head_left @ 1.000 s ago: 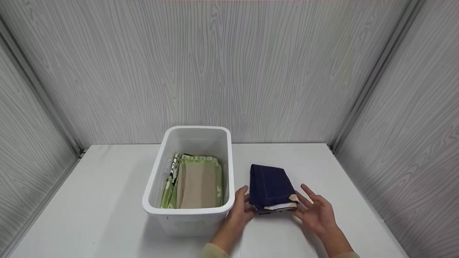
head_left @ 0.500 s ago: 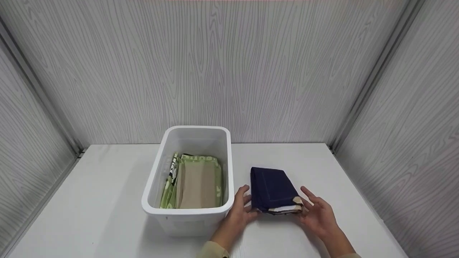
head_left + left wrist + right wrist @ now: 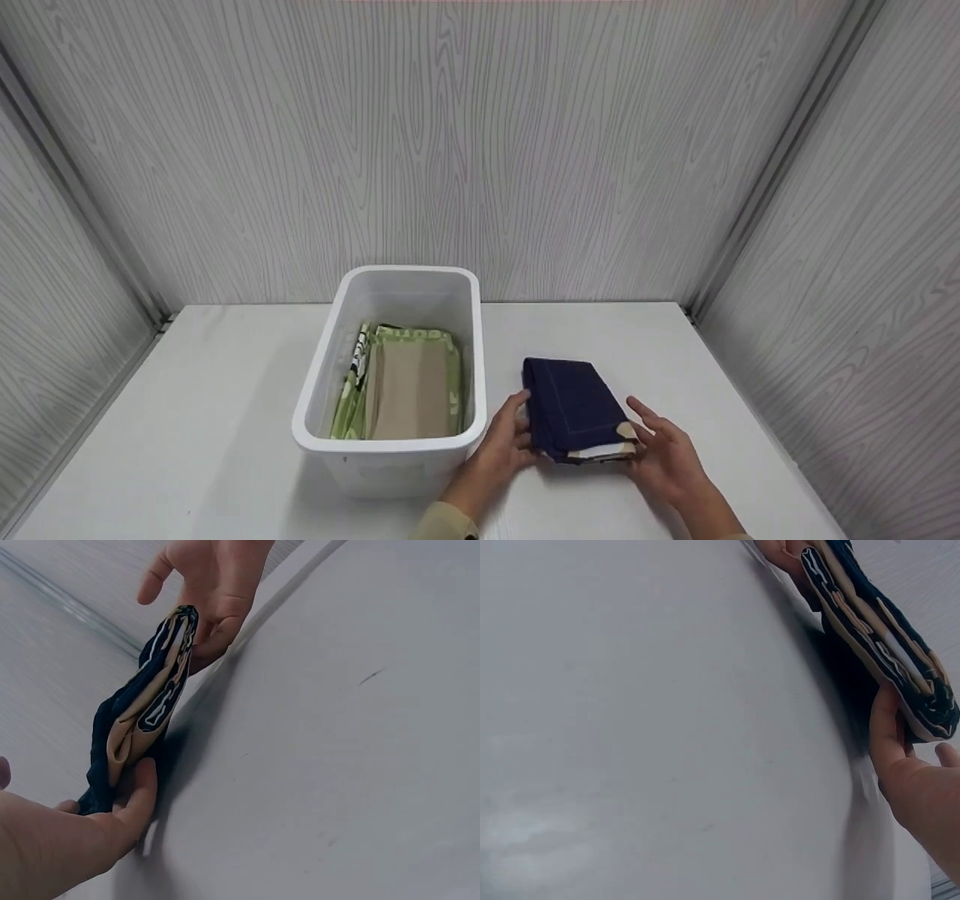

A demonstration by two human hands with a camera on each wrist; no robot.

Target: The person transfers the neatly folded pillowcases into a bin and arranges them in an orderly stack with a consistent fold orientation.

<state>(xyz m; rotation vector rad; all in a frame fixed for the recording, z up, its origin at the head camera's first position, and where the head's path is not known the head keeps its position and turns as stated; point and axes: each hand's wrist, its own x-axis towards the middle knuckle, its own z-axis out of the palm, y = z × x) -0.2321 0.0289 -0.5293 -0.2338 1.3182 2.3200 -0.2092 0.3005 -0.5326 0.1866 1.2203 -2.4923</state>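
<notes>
A folded navy cloth (image 3: 576,401) with beige and white patches at its near corner lies between my two hands, right of the white bin. Its stacked layers (image 3: 135,709) face the left wrist camera. My left hand (image 3: 496,448) holds the left end, fingers bent under the lower edge and thumb at the side. The right hand (image 3: 670,461) supports the other end from below with bent fingers, its thumb pointing up and away from the fabric. From the right wrist, the cloth (image 3: 881,630) rests over the fingers (image 3: 886,724), with a dark shadow beneath. Some fingertips are hidden.
The white plastic bin (image 3: 300,405) stands close beside my left hand. Inside it, a beige-and-green folded cloth (image 3: 412,390) and a patterned green one (image 3: 349,401) stand toward the near end. Grey wood-grain panels (image 3: 405,150) enclose the white table (image 3: 225,420).
Both hands have brought the navy cloth slightly nearer to me and a little to the right. My left thumb, apart from the cloth earlier, now overlaps its left edge.
</notes>
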